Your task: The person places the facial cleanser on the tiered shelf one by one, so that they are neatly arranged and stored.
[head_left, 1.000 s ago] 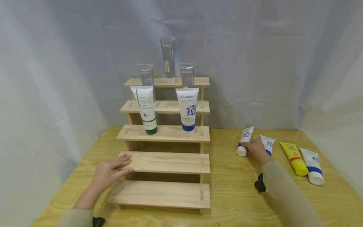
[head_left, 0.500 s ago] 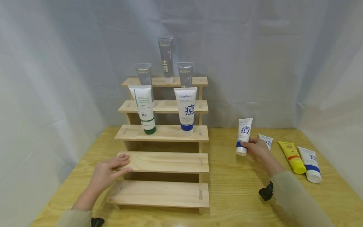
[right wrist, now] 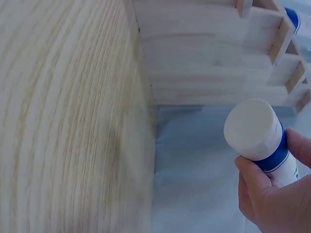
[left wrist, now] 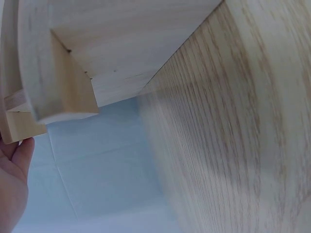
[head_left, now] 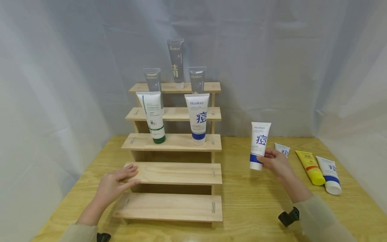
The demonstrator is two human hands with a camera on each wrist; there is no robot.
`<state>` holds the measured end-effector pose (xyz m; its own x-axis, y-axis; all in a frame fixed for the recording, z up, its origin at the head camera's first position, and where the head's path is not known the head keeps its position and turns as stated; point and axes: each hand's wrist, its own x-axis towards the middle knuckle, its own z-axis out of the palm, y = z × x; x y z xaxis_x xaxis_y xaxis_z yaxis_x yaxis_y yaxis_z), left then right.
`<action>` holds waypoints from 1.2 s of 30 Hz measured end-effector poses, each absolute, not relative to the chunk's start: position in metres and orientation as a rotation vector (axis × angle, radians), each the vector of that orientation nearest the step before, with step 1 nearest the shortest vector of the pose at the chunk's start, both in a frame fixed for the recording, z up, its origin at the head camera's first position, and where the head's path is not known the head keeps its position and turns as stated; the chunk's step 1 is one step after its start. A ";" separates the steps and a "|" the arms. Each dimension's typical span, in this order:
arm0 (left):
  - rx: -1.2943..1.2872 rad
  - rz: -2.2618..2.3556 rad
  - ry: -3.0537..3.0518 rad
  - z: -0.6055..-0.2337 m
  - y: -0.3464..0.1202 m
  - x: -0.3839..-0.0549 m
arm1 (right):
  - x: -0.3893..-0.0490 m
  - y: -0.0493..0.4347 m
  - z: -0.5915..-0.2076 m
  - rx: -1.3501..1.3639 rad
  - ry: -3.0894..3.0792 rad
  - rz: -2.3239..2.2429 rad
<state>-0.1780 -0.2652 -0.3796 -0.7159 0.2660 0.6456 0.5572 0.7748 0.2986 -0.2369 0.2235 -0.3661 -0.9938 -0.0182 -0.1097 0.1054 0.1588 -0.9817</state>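
Note:
My left hand (head_left: 113, 186) rests at the left end of a stepped wooden display rack (head_left: 175, 173), on its second step from the bottom. Its fingers lie fairly straight over the board, with the thumb by the front edge. My right hand (head_left: 277, 164) holds a white squeeze tube (head_left: 260, 141) with blue lettering near its cap, thumb and fingers on either side. The tube is upright above the table, right of the rack. In the right wrist view the white cap (right wrist: 250, 127) and blue band show. In the left wrist view only part of the left hand (left wrist: 12, 189) appears.
On the rack stand several grey tubes (head_left: 176, 60), a white-and-green tube (head_left: 153, 116) and a white-and-blue tube (head_left: 198, 117). At right on the table (head_left: 248, 208) lie a yellow tube (head_left: 311, 168), a white tube (head_left: 331, 174) and another (head_left: 282, 149) partly behind my right hand.
My right hand has lifted the white squeeze tube off the table, and the tube has turned from leaning to upright, label forward. My left hand stays on the rack.

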 end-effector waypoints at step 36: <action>-0.614 -0.659 -2.363 -0.381 -0.267 -0.180 | -0.182 0.141 -0.341 -0.351 2.198 -2.051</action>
<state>-0.1796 -0.2666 -0.3811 -0.7109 0.2626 0.6524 0.5622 0.7696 0.3028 -0.1824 0.1412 -0.3405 -0.9665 -0.2459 0.0731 -0.0899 0.0580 -0.9943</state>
